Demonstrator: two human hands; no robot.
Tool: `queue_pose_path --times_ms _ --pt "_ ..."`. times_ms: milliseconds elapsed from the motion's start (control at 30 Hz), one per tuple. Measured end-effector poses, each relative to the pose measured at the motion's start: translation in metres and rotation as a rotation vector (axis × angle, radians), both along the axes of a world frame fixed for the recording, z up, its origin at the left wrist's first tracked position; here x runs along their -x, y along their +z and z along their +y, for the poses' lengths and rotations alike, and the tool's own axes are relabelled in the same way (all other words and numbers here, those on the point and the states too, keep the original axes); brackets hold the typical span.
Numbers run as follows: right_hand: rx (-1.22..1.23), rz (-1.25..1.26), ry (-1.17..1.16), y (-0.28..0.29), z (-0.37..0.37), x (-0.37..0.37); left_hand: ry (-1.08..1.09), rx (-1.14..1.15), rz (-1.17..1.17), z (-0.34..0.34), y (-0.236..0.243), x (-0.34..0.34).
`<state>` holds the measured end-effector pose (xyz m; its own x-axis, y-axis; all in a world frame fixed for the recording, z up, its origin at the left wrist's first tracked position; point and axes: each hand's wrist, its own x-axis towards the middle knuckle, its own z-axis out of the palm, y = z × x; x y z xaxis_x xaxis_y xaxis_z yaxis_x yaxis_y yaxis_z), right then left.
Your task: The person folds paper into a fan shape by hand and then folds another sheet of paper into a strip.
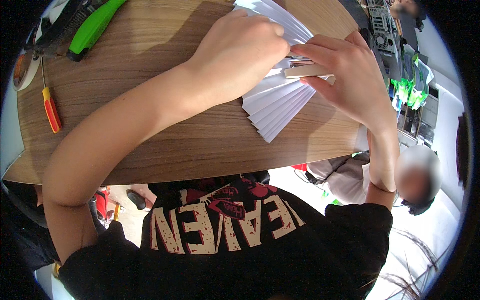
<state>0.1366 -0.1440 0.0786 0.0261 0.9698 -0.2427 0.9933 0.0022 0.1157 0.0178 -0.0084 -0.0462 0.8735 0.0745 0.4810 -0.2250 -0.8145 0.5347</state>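
A sheet of white paper pleated into narrow folds (pixel 272 117) lies at the far side of the wooden table, its folds spreading at both ends. Over its middle, my left hand (pixel 245 52) is closed on the pleats, with the fingertips hidden behind the knuckles. My right hand (pixel 342 62) grips a small pale stapler (pixel 302 72) between thumb and fingers. The stapler lies across the pinched middle of the paper, and a metal part shows along its upper side. Whether its jaws are pressed together cannot be seen.
On the wooden table (pixel 200 145), a green-handled tool (pixel 95 30), a red and yellow screwdriver (pixel 51 111) and a roll of tape (pixel 29 75) lie at the left. Another person (pixel 345 175) sits at the right, near shelves with electronic equipment (pixel 384 30).
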Motion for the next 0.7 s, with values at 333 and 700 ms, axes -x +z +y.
queue_pose_path --times_ms 333,700 --pt "0.164 -0.199 0.018 0.001 0.001 -0.002 -0.015 -0.143 -0.05 -0.001 0.005 -0.003" --pt "0.118 -0.153 0.049 0.0 0.006 -0.001 -0.032 -0.043 -0.026 0.001 0.004 -0.006"
